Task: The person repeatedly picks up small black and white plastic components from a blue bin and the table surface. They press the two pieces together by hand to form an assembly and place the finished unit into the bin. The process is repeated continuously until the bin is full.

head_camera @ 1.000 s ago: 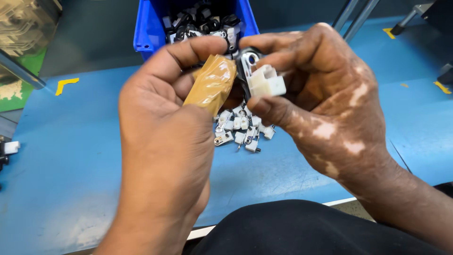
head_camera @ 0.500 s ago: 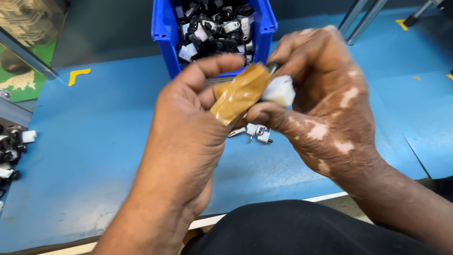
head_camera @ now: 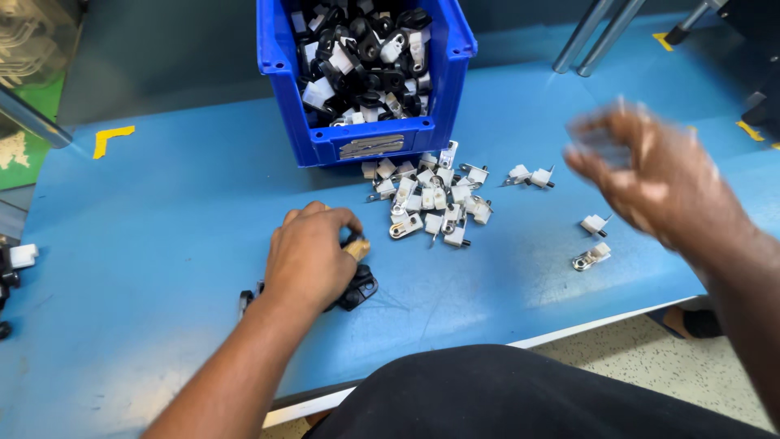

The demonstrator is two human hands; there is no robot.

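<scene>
Left hand (head_camera: pixel 309 264) lies on the near-left table (head_camera: pixel 146 244), fingers curled round a black part (head_camera: pixel 357 289) w/ a tan tip, while blurred right hand (head_camera: pixel 650 183) hovers far right, grip can't tell, white clips (head_camera: pixel 431 199) between them

A bright blue bin (head_camera: pixel 367 146) is sitting on a paler blue table (head_camera: pixel 146 203), holding black and white parts (head_camera: pixel 361 57); white clips (head_camera: pixel 431 199) (some showing silvery metal) are lying outside, yellow corner marks (head_camera: pixel 110 140) showing.
</scene>
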